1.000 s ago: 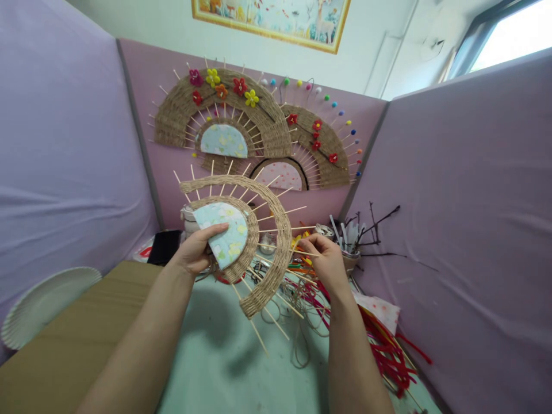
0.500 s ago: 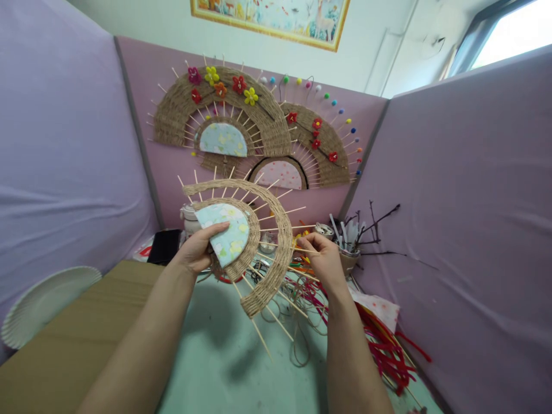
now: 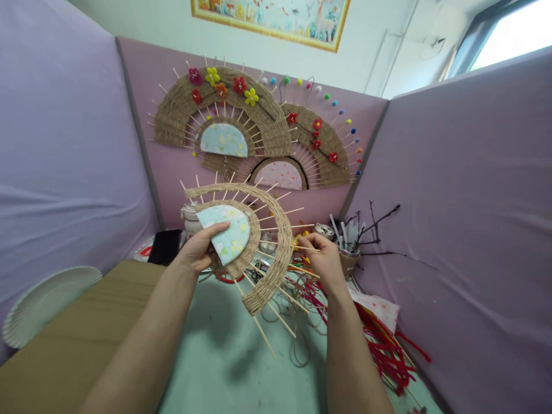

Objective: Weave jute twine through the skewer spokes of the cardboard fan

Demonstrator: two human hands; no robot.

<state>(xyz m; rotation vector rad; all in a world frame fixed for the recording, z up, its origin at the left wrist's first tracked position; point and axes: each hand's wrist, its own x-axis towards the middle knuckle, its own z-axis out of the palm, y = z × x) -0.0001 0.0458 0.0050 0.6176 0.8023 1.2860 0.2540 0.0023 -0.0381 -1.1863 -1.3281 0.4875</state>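
A half-round woven fan (image 3: 282, 241) of twine and thin wooden sticks is held up above the table, tilted with its curved edge to the right. Its centre carries a pale blue flowered fabric half-circle (image 3: 233, 233). My left hand (image 3: 200, 248) grips the fan by this centre, thumb on the fabric and the other fingers hidden behind. At the fan's right side, my right hand (image 3: 321, 253) has its thumb and fingers pinched on one wooden stick (image 3: 306, 248) just outside the woven band.
Two finished fans (image 3: 263, 118) with flowers hang on the pink panel behind. Red pipe cleaners (image 3: 390, 356) and loose twine (image 3: 302, 351) lie on the green table (image 3: 215, 368). A pot of twigs (image 3: 348, 259) stands at right. Left are cardboard (image 3: 81, 333) and a white paper plate (image 3: 47, 302).
The held fan has tipped slightly, its upper edge sinking and its lower end rising a little. Both hands keep their holds in nearly the same places.
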